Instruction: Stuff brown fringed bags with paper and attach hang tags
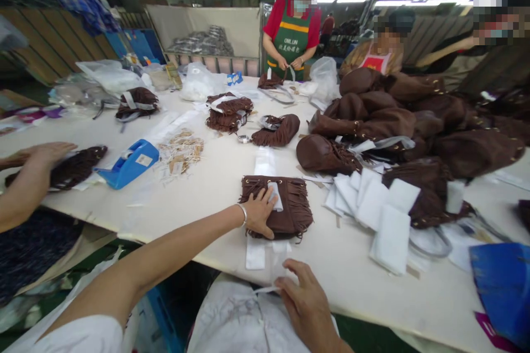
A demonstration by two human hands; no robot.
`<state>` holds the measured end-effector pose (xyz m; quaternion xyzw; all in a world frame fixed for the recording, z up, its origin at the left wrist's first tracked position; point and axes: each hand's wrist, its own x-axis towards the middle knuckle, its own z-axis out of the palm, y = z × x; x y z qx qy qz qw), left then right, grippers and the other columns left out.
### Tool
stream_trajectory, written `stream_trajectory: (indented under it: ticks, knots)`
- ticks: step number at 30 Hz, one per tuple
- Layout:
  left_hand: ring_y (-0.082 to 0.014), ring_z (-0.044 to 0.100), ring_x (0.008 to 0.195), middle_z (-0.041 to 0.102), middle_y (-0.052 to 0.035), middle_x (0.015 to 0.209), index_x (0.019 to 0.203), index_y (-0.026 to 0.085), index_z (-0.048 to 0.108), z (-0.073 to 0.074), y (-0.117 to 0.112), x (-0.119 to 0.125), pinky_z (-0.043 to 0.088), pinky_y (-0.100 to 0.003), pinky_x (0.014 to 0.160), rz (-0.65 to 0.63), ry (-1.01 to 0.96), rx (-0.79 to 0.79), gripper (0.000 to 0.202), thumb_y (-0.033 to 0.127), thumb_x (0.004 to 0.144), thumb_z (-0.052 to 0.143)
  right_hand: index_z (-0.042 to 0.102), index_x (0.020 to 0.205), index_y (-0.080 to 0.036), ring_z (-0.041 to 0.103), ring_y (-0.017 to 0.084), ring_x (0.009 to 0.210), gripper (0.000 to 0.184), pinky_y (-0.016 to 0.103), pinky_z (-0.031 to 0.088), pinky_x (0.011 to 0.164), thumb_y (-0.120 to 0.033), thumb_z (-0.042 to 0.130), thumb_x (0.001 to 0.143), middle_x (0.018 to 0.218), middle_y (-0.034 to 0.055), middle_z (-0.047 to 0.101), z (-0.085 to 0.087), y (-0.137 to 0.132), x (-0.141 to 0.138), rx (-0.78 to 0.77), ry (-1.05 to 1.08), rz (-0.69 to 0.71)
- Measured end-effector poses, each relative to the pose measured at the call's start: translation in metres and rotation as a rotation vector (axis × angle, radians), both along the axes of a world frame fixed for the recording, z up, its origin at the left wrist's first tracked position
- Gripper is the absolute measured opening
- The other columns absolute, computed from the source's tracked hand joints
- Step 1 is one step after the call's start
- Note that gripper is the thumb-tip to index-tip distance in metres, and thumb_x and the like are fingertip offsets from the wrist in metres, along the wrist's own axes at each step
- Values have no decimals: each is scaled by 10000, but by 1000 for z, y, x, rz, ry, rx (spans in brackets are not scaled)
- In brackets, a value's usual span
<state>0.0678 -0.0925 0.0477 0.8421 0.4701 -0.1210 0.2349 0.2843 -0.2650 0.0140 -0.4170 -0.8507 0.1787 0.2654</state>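
Left hand (260, 214) is open & spread palm-down on the brown fringed bag (293, 205), fingertips at a whitish tag-like piece (277, 198) up near the far edge, so the bag's pressed flat on the surface (165, 226) right in front of the person. Right hand (308, 298) hangs low by the near edge, thumb & fingers curled at the end of a thin pale strip (267, 289); looks like a loose pinch, but can't tell for sure if it's actually gripped. Step rn is prob wrapping, imo: a white paper strip (255, 255) pokes out from under the bag on the near side, w/ more white beyond the far side. Next move prob calls for the left to keep the bag steady while the right gets a proper grip & brings the strip up w/o dragging the bag. Pose-wise, left arm reaches fwd & across from the lower left; right wrist's bent, knuckles up. FYI blue tape dispenser (132, 164) sits left, white papers (391, 237) right.
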Motion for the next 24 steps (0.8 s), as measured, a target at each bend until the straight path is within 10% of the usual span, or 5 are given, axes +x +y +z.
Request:
stream_trajectory:
  ticks: [15, 24]
  knots:
    - [-466, -213, 1405, -297, -182, 1539, 1513, 132, -109, -25, -13, 0, 4, -726, 1076, 26, -33, 100, 1409, 839, 533, 615, 612, 1048, -187, 581, 200, 825, 432, 317, 477, 773, 63, 402, 764, 912, 56, 691, -16, 12, -4, 96, -87, 219]
    - [-425, -40, 1451, -181, -188, 1579, 1524, 108, 35, 8, 11, -7, 179, -545, 1150, -22, -32, -57, 1153, 613, 685, 643, 623, 1018, -199, 566, 199, 868, 351, 299, 429, 792, 14, 473, 782, 892, 42, 676, 3, 29, 4, -152, -239, 243]
